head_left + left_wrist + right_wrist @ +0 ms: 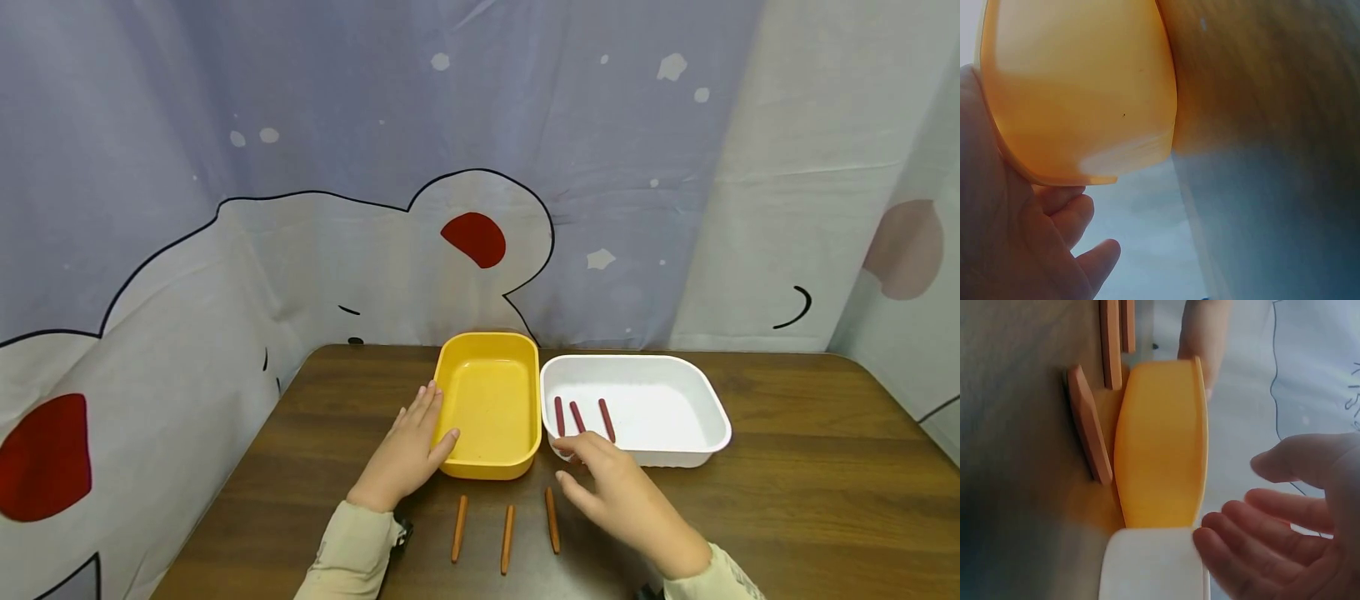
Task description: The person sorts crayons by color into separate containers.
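Observation:
My left hand point(405, 454) rests on the left rim of a yellow tray point(486, 404), fingers extended and thumb apart. In the left wrist view, that hand's fingers point(1075, 222) show beside the tray's wall. My right hand point(618, 496) hovers at the near left corner of a white tray point(663, 408), fingers loosely bent and holding nothing; the right wrist view shows its thumb and fingers point(1272, 537) apart. Inside the white tray lie dark red sticks point(607, 420), the lower ends of some near my fingertips. Orange-brown sticks point(507, 540) with tapered ends lie in front of the yellow tray.
The two trays stand side by side at the back of a brown wooden table point(810, 467). Behind and around the table hangs a printed curtain point(360, 267). Another orange-brown stick point(552, 521) lies between the yellow tray and my right hand.

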Motion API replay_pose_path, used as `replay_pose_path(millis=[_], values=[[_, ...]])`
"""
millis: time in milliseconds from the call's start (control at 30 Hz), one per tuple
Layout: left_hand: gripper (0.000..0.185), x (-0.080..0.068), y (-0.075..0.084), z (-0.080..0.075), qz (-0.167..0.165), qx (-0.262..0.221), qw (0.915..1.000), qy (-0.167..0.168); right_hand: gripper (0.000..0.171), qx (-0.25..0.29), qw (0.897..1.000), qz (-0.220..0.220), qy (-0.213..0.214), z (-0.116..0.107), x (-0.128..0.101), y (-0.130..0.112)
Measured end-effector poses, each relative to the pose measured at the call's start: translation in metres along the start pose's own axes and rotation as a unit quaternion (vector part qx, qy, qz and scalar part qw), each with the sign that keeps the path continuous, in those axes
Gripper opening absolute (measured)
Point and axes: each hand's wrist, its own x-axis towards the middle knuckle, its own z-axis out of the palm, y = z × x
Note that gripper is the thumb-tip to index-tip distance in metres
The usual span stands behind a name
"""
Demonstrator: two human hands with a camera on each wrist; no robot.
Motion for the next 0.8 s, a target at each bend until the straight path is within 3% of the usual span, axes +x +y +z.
replay_pose_path(millis=[167, 433, 600, 800], values=[[0.072, 0.0, 0.0, 0.0, -0.001, -0.001, 1.0, -0.002, 0.025, 0.059, 0.994, 0.07, -0.055, 0.005, -0.002, -0.003], [0.073, 0.001, -0.001, 0.001, -0.005, -0.005, 0.9999, -0.011, 0.02, 0.098, 0.976, 0.153, -0.12, 0.013, -0.006, -0.003], [0.074, 0.001, -0.001, 0.001, -0.006, -0.004, 0.9999, -0.015, 0.018, 0.103, 0.968, 0.186, -0.136, 0.019, -0.009, -0.001], [0.073, 0.001, -0.001, 0.0, -0.002, -0.007, 1.0, -0.007, 0.017, 0.074, 0.965, 0.211, -0.137, 0.026, -0.009, 0.001]])
